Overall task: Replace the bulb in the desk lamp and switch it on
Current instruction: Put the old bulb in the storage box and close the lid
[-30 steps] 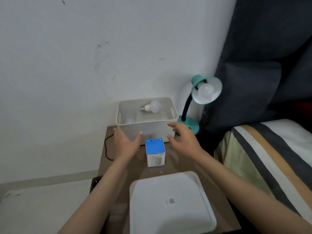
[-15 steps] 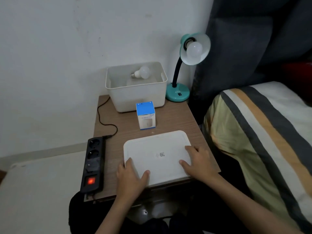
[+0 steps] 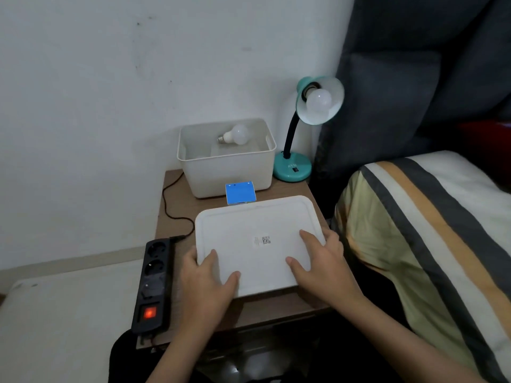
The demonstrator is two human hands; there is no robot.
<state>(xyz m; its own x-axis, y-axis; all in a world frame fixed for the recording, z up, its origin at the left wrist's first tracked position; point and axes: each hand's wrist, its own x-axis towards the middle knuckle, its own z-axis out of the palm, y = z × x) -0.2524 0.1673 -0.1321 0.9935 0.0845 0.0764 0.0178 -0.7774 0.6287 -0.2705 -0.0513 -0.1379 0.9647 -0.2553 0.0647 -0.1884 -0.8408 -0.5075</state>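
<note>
A teal desk lamp (image 3: 293, 168) stands at the back right of the wooden side table (image 3: 177, 205), with an unlit white bulb (image 3: 318, 100) in its shade. A loose white bulb (image 3: 235, 134) lies in the open white bin (image 3: 229, 172) beside it. A small blue bulb box (image 3: 240, 192) stands in front of the bin. Both hands grip the near edge of the white lid (image 3: 257, 239): my left hand (image 3: 206, 288) at its left corner, my right hand (image 3: 322, 266) on its right side. The lid is raised and tilted, hiding the box's lower part.
A black power strip (image 3: 153, 283) with a glowing red switch lies along the table's left edge, its cable (image 3: 168, 208) running towards the wall. A striped bed (image 3: 431, 244) is on the right, a dark curtain (image 3: 428, 64) behind the lamp.
My hands came back from the bin to the lid's near edge, then lifted it off the table and tilted it up. The camera view has dropped lower.
</note>
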